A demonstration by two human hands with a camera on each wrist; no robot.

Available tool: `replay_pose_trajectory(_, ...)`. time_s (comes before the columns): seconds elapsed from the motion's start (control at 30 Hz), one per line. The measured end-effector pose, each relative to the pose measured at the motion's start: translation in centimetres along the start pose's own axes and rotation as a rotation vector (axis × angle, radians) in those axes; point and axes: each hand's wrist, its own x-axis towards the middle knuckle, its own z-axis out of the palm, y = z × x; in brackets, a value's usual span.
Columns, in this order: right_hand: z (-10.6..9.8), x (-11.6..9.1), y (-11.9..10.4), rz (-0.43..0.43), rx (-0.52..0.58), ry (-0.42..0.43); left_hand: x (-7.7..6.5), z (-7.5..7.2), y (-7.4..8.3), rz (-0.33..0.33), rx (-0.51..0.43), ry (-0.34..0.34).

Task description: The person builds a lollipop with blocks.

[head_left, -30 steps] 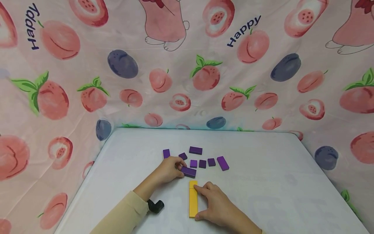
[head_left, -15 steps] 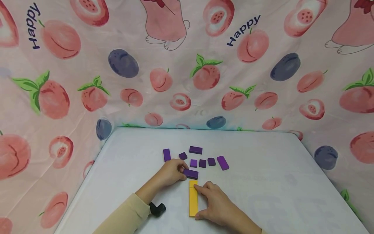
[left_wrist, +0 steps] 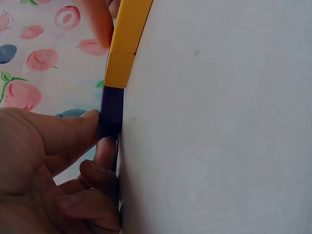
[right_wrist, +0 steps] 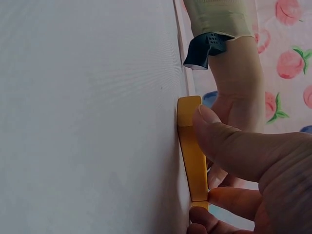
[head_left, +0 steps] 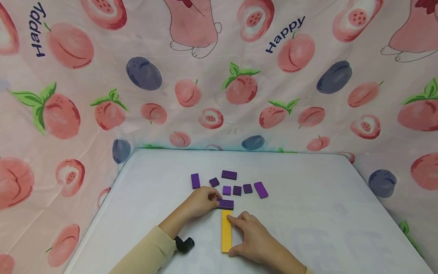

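Note:
With thumb and fingers, my left hand (head_left: pixel 202 201) pinches the left end of a purple block (head_left: pixel 226 204) that lies crosswise on the table. Its front side meets the far end of a yellow row in the left wrist view. That row is a long yellow block (head_left: pixel 226 236) with a short yellow block (head_left: pixel 224 214) at its far end. My right hand (head_left: pixel 253 239) holds the row from the right, thumb near the close end and index finger by the seam. In the left wrist view, the purple block (left_wrist: pixel 111 109) stands against the short yellow block (left_wrist: pixel 119 69).
Behind the hands lie several purple pieces: small cubes (head_left: pixel 237 190) in a loose row, and longer blocks at left (head_left: pixel 195 181), back (head_left: pixel 229 175) and right (head_left: pixel 261 190). A black wrist device (head_left: pixel 184 245) shows by the left sleeve. Fruit-printed cloth (head_left: pixel 219 95) hangs behind the white table (head_left: pixel 325 213).
My left hand has slid the purple block right and slightly nearer, up against the far end of the yellow row. The right hand has kept its hold in place.

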Motion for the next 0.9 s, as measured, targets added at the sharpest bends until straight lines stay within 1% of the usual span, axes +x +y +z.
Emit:
replay_pose_trajectory(0.2,0.06,-0.01,0.12,-0.006,-0.004,0.007,0.08,0.12,0.08,0.007,0.026,0.009)
replay_pose_trajectory(0.43,0.21,-0.18,0.34,-0.027,-0.01,0.022,-0.04,0.19,0.47,0.004,0.029,0.006)
replay_pose_trajectory(0.6,0.26,-0.13,0.29,-0.013,-0.007,0.017,-0.12,0.29,0.66,0.001,0.024,0.003)
replay_pose_trajectory(0.73,0.24,-0.04,0.19,-0.001,0.0,0.012,-0.13,0.35,0.62,-0.003,0.028,0.004)
replay_pose_trajectory(0.9,0.3,-0.12,0.27,-0.017,-0.007,0.022,-0.05,0.41,0.41,0.001,0.026,0.002)
